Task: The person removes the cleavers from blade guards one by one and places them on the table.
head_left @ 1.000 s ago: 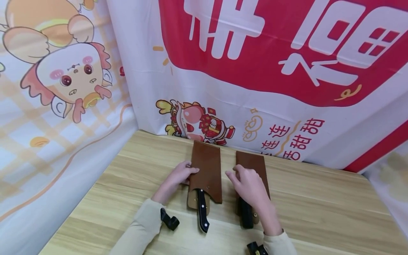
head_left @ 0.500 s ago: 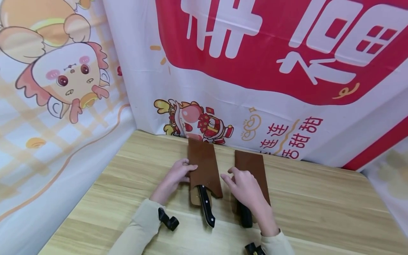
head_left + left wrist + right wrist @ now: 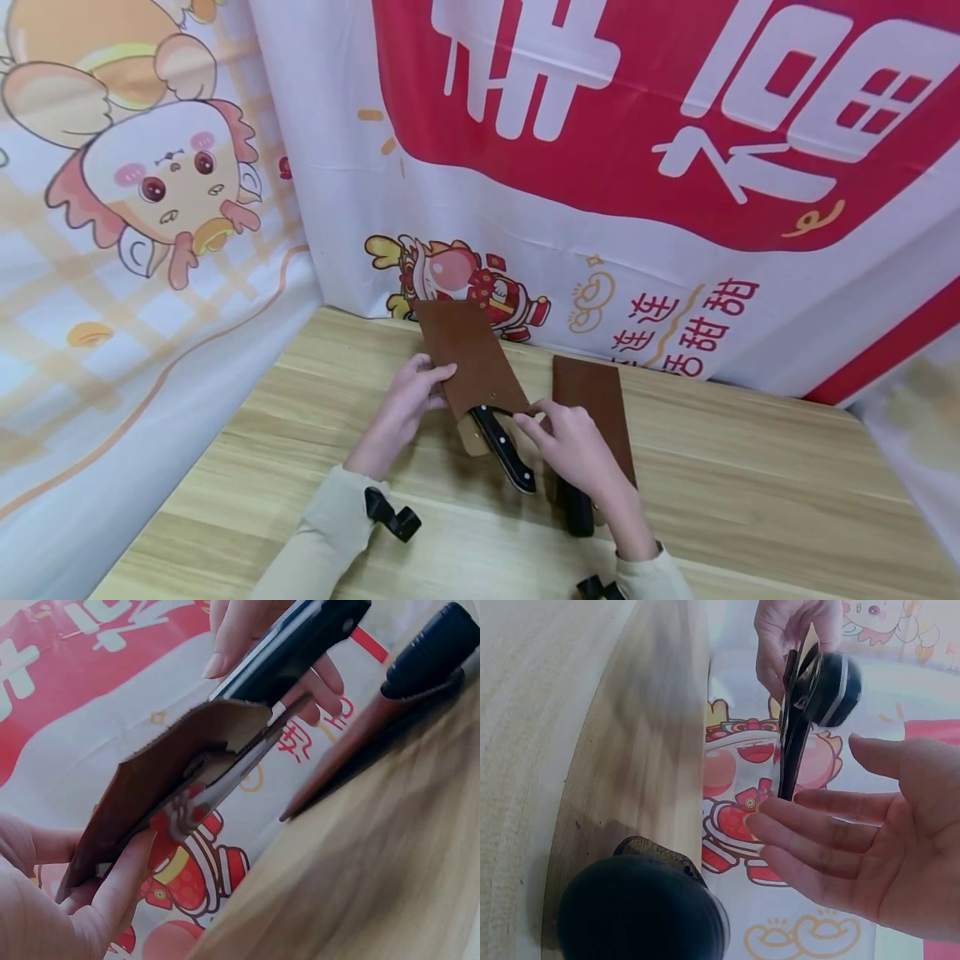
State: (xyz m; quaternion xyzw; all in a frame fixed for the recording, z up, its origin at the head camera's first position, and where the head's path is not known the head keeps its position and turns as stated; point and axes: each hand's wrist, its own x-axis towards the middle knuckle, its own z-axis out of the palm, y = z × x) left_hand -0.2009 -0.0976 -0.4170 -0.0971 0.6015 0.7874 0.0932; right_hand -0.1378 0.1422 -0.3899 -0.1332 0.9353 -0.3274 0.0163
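Ok, L hand pinching brown sheath by its edge, black knife handle-out of sheath, table under sheath, R hand by sheath's corner, fingers loosely extended, no grip, contact unclear tbh, 2nd sheath right of it

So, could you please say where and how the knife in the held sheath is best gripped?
Probably by its black handle, from the person's right: it juts from the open end of the brown sheath, slanting rightward near the right hand, while the left hand grips the sheath.
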